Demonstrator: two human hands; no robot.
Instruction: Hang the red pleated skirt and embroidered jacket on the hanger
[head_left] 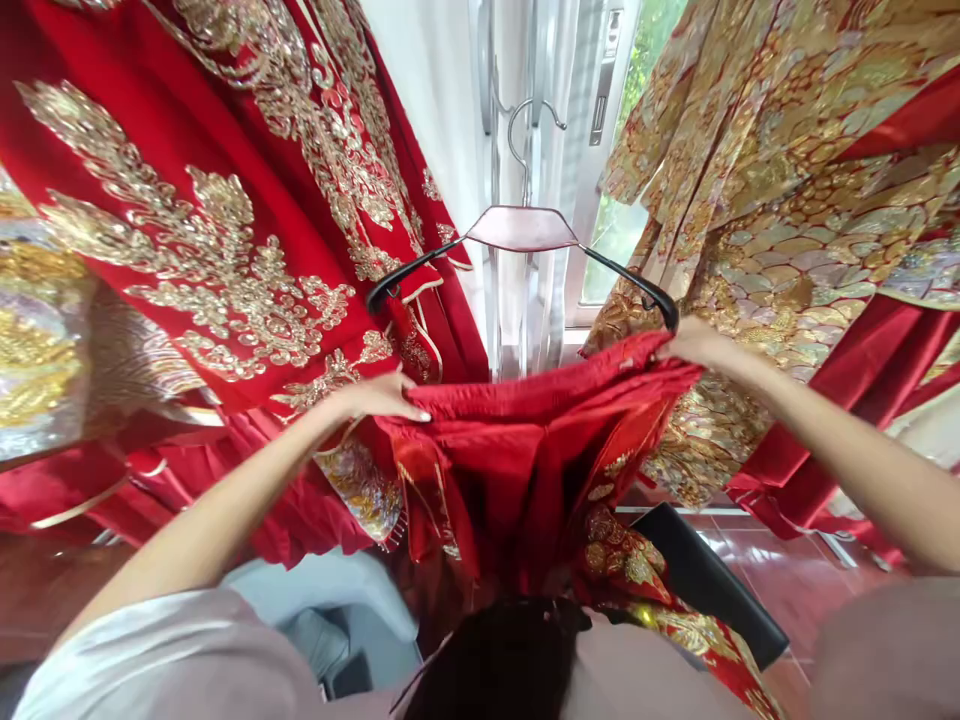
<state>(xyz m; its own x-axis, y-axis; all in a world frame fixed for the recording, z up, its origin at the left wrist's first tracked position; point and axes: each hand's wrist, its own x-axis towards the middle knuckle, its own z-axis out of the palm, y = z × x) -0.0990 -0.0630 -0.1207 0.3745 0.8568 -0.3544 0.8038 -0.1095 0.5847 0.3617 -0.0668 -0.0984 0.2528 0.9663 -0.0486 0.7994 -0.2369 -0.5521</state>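
A red garment with gold embroidery (525, 450) hangs in folds in front of me. My left hand (379, 397) grips its upper edge on the left, fingers closed over the cloth. Pinching the same edge on the right is my right hand (694, 343), right beside the black end of a clothes hanger (521, 230). The hanger has a pink middle and a metal hook and hangs just above the garment's edge. The cloth's lower part drops out of sight behind my head.
Red robes with gold embroidery (225, 220) hang at the left; a gold and red robe (787, 200) hangs at the right. White curtains and a window (615, 120) lie behind the hanger. A black flat object (712, 585) and red tiled floor are below.
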